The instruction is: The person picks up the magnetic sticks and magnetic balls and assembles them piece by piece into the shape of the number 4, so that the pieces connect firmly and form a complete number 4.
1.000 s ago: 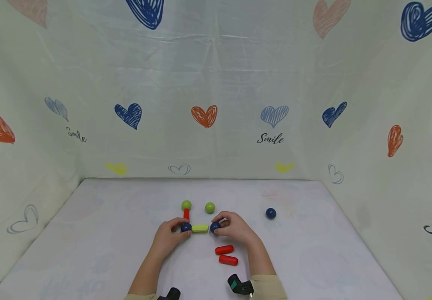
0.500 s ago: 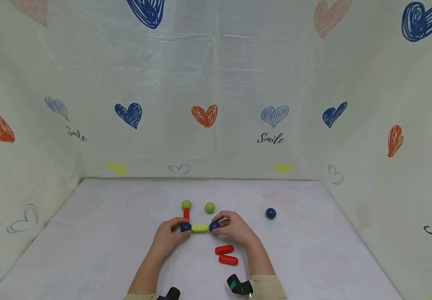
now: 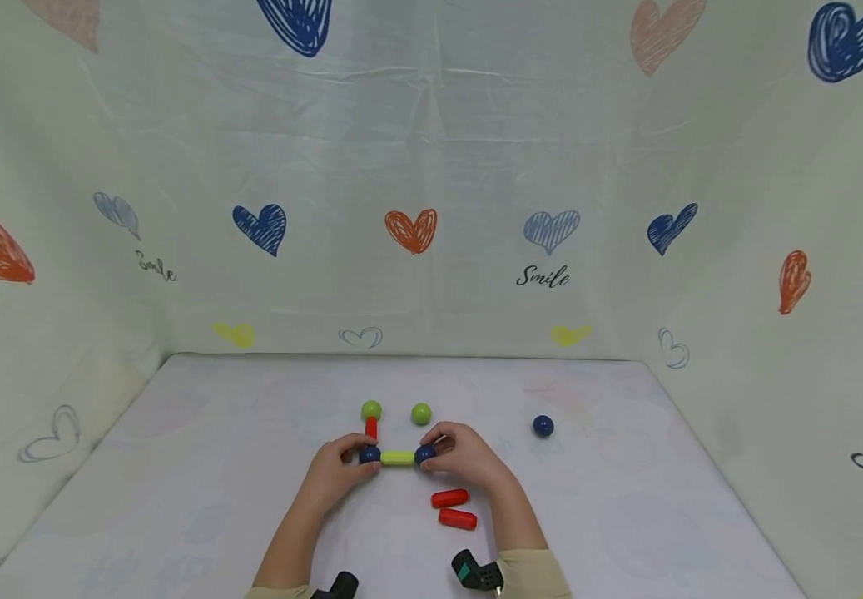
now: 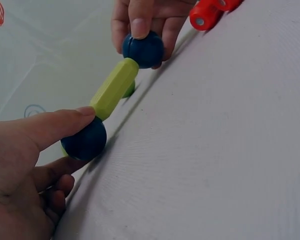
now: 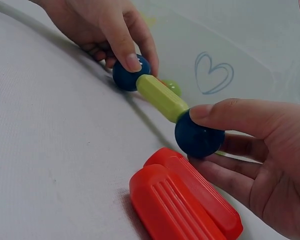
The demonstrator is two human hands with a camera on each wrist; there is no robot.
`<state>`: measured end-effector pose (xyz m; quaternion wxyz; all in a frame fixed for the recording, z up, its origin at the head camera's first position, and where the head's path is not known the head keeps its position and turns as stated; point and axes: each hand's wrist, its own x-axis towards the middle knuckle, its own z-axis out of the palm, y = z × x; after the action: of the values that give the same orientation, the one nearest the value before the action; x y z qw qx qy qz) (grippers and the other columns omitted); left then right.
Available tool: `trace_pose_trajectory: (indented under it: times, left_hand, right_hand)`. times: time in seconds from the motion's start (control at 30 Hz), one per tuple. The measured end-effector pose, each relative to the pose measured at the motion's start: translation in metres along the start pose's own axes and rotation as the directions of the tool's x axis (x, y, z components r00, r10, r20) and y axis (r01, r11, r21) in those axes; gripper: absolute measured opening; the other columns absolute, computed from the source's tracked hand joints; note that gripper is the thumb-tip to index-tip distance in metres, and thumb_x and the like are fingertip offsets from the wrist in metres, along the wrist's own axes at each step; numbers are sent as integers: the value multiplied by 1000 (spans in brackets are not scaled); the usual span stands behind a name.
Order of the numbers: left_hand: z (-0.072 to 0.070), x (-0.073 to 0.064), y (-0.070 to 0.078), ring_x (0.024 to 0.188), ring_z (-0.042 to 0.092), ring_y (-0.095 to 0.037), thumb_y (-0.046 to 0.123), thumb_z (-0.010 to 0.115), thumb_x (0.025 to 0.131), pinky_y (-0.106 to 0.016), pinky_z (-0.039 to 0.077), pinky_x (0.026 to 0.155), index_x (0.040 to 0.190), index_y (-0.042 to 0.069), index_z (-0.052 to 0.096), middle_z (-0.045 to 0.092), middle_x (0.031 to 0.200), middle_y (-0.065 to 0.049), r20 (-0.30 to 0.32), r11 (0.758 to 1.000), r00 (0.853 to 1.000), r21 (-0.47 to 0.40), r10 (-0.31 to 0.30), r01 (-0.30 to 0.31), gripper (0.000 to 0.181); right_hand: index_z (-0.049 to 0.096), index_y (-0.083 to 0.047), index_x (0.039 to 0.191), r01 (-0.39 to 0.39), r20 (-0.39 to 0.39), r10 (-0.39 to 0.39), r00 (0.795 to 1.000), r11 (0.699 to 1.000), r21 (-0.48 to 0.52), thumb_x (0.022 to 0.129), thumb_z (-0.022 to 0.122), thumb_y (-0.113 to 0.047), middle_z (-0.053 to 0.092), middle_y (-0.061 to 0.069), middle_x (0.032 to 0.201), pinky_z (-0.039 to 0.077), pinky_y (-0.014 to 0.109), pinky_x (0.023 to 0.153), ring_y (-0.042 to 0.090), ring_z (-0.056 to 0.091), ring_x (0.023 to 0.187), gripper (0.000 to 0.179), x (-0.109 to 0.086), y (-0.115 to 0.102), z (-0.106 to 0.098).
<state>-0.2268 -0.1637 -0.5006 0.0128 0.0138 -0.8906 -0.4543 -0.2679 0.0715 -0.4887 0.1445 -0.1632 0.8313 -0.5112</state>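
Observation:
My left hand (image 3: 336,474) pinches a dark blue ball (image 4: 85,141) between thumb and fingers. A second blue ball (image 5: 200,134) is gripped by my right hand (image 3: 468,456). Between the two balls runs a yellow-green rod (image 3: 398,457), its ends meeting both of them. From the left ball a red rod (image 3: 371,428) extends away from me to a green ball (image 3: 371,409) at its far end. My left fingers partly cover the joint of the red rod.
Two loose red rods (image 3: 449,498) lie side by side just in front of my right hand. Farther back sits a single green ball (image 3: 421,413), and another blue ball (image 3: 543,426) is off to the right. A heart-printed cloth (image 3: 476,308) hangs behind the table.
My right hand has moved its blue ball slightly left, closing the small gap to the yellow-green rod's end. The left hand stays about where it was.

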Motion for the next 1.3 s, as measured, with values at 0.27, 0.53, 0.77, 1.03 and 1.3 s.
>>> trace_pose_trajectory:
  times: [0.27,0.53,0.77,1.03,1.3]
  left_hand:
    - [-12,-2,4,85,46,-21,18,83,77,-34,39,67,107,16,70,53,88,-3,52,999,998,33,-36,35,32]
    - [-22,-2,1,89,51,-21,17,86,72,-42,45,82,101,18,71,62,92,2,81,996,997,89,7,-14,33]
    - [-33,-6,-3,96,54,-23,16,87,71,-49,45,92,98,18,70,63,94,2,123,998,992,58,-15,8,32]
    - [-36,-8,-5,94,54,-22,15,87,71,-48,45,91,98,15,69,63,93,2,159,1000,987,20,-12,9,32]
    - [-35,-7,-12,107,56,-26,12,86,72,-52,39,100,101,13,70,65,104,0,158,999,987,-48,9,-1,33]
  right_hand:
    - [68,-12,98,12,35,-10,999,999,-35,79,81,-10,65,0,93,53,34,79,17,62,89,23,0,-4,2]
    - [68,-14,96,1,65,3,998,999,-52,78,82,-11,65,-2,90,53,32,76,16,62,86,22,-2,-9,7]
    - [69,-17,94,12,84,-5,996,997,-80,78,82,-11,64,-5,89,52,33,75,15,61,85,22,1,-11,15]
    - [70,-15,94,23,83,-15,996,995,-96,78,82,-10,63,-4,88,51,31,75,15,59,83,22,-1,-14,17]
    - [70,-15,98,24,77,-17,997,996,-90,78,82,-12,63,-5,88,51,29,74,14,59,83,23,-1,-12,16]
